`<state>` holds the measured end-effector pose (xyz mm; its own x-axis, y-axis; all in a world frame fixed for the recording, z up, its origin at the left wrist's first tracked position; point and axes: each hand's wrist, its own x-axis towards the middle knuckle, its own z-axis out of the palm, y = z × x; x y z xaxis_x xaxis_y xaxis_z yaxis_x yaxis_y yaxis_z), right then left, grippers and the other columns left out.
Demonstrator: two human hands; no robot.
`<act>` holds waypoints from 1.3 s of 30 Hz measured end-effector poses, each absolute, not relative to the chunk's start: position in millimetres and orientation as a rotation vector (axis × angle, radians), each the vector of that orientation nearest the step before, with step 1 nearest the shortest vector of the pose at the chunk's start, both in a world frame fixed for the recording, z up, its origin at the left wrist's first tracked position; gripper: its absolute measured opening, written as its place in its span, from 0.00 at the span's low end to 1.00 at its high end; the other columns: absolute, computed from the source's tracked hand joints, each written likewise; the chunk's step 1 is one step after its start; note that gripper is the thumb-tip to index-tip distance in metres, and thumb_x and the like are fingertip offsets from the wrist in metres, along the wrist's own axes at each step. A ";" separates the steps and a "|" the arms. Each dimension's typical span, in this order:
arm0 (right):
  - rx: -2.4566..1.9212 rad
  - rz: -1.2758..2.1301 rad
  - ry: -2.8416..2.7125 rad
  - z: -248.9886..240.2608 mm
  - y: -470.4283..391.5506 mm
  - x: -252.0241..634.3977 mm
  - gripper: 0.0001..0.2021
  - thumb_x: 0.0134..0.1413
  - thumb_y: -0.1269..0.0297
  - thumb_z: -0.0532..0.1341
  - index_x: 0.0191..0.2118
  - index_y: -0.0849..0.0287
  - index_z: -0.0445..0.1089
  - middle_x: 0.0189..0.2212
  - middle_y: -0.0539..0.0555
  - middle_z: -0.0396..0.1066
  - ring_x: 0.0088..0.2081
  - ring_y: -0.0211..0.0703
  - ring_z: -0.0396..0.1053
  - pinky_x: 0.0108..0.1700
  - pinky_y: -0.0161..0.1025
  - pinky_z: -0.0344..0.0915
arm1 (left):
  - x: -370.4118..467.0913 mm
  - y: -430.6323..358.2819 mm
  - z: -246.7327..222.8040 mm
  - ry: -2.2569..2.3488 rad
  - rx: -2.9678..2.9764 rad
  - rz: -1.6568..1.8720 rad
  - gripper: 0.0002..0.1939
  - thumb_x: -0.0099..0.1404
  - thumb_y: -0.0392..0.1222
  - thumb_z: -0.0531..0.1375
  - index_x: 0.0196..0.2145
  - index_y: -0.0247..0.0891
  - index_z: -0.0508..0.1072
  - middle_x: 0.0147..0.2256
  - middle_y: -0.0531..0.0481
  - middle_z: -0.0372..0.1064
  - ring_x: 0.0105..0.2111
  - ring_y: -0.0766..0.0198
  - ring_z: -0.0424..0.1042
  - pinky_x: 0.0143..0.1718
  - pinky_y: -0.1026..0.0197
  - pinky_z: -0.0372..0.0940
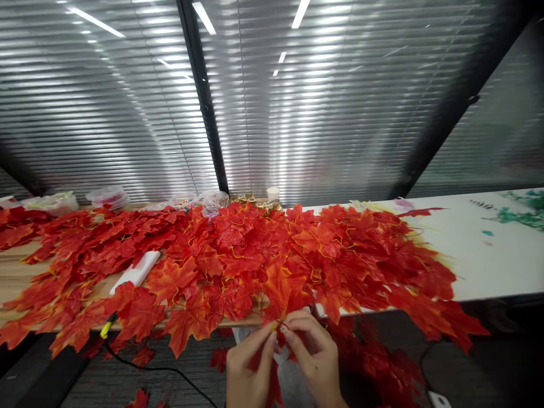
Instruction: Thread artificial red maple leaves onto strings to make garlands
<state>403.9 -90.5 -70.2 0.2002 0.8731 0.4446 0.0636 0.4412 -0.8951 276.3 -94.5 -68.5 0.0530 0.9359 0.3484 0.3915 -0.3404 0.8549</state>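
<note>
My left hand [249, 362] and my right hand [312, 354] meet at the front edge of the table, low in the middle of the view. Thumbs and forefingers of both pinch the stem end of an artificial maple leaf [284, 289], which points up and away from me. Its colour is orange-red with yellowish veins. A thin dark red strand and a small yellow bit show between the fingertips. Around and behind the hands spreads a thick heap of red artificial maple leaves [238, 232], several with curling yellow stems.
A white bar-shaped object [135, 272] lies among the leaves at left, near a black cable with a yellow-black plug [107, 326]. Clear plastic containers [107, 196] and a paper cup [273, 194] stand along the back. Green pieces [521, 217] lie at right. Fallen leaves [139, 399] are on the floor.
</note>
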 end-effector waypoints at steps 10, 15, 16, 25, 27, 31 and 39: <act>-0.897 0.743 -1.263 -64.0 -90.7 402.2 0.05 0.52 0.72 0.59 0.28 0.60 0.69 0.26 0.53 0.70 0.30 0.39 0.69 0.33 0.32 0.67 | 274.9 -93.8 -71.7 1.339 1.968 1.304 0.11 0.62 0.35 0.57 0.41 0.38 0.77 0.37 0.46 0.77 0.35 0.59 0.77 0.38 0.62 0.72; -0.895 0.746 -1.270 -64.8 -90.4 401.0 0.05 0.51 0.72 0.59 0.28 0.60 0.70 0.26 0.54 0.70 0.30 0.39 0.69 0.32 0.32 0.67 | 273.3 -95.2 -71.2 1.346 2.013 1.313 0.12 0.62 0.34 0.57 0.41 0.38 0.77 0.37 0.45 0.77 0.35 0.58 0.77 0.39 0.61 0.72; -0.896 0.746 -1.269 -65.4 -90.4 401.2 0.04 0.51 0.72 0.59 0.28 0.60 0.70 0.26 0.54 0.70 0.30 0.40 0.70 0.32 0.33 0.68 | 273.2 -95.4 -70.7 1.344 2.018 1.313 0.12 0.62 0.34 0.57 0.41 0.37 0.77 0.37 0.45 0.77 0.35 0.58 0.77 0.39 0.61 0.72; -0.916 0.713 -1.319 -70.3 -89.7 403.0 0.05 0.52 0.73 0.59 0.29 0.60 0.70 0.28 0.53 0.70 0.31 0.39 0.70 0.34 0.32 0.67 | 274.1 -92.8 -70.0 1.321 2.081 1.349 0.12 0.61 0.32 0.58 0.41 0.38 0.77 0.37 0.47 0.77 0.34 0.60 0.77 0.38 0.64 0.72; -0.932 0.731 -1.322 -70.7 -90.2 403.2 0.05 0.53 0.73 0.59 0.29 0.60 0.70 0.28 0.54 0.70 0.32 0.40 0.70 0.34 0.33 0.67 | 273.4 -93.0 -69.1 1.319 2.112 1.330 0.12 0.62 0.33 0.57 0.42 0.38 0.77 0.37 0.46 0.77 0.34 0.60 0.77 0.38 0.63 0.72; -0.941 0.734 -1.348 -71.7 -90.8 403.2 0.05 0.53 0.73 0.58 0.29 0.60 0.70 0.29 0.54 0.70 0.33 0.40 0.69 0.35 0.33 0.67 | 271.7 -93.6 -67.9 1.307 2.191 1.313 0.12 0.62 0.33 0.56 0.42 0.37 0.76 0.38 0.44 0.77 0.35 0.59 0.77 0.38 0.63 0.72; -0.959 0.640 -1.396 -72.6 -88.3 402.1 0.05 0.53 0.74 0.58 0.30 0.60 0.69 0.28 0.53 0.70 0.32 0.38 0.69 0.35 0.32 0.66 | 267.1 -92.8 -72.8 1.242 2.281 1.331 0.15 0.61 0.30 0.56 0.45 0.37 0.74 0.39 0.44 0.76 0.36 0.62 0.77 0.38 0.66 0.71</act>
